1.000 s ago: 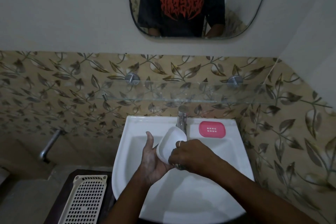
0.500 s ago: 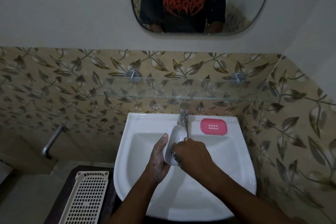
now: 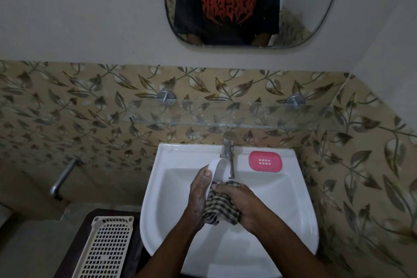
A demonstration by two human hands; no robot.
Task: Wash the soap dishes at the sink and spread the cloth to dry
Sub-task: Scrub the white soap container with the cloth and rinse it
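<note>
Over the white sink point(image 3: 293, 221) my left hand point(image 3: 199, 196) grips a white soap dish point(image 3: 218, 169), held on edge just left of the chrome tap point(image 3: 228, 151). My right hand point(image 3: 244, 205) is closed on a dark checked cloth point(image 3: 220, 207), pressed against the lower end of the dish. Soap foam shows on my left hand. A pink soap dish point(image 3: 265, 161) lies flat on the sink's back right ledge, untouched.
A glass shelf point(image 3: 203, 117) runs along the leaf-patterned tiles above the tap. A cream perforated basket point(image 3: 106, 248) sits on a dark stand left of the sink. A metal pipe point(image 3: 64, 176) juts from the left wall. A mirror point(image 3: 248, 4) hangs above.
The white dish has turned more on edge in my left hand. My right hand has slid down toward me, and the checked cloth now shows beneath it.
</note>
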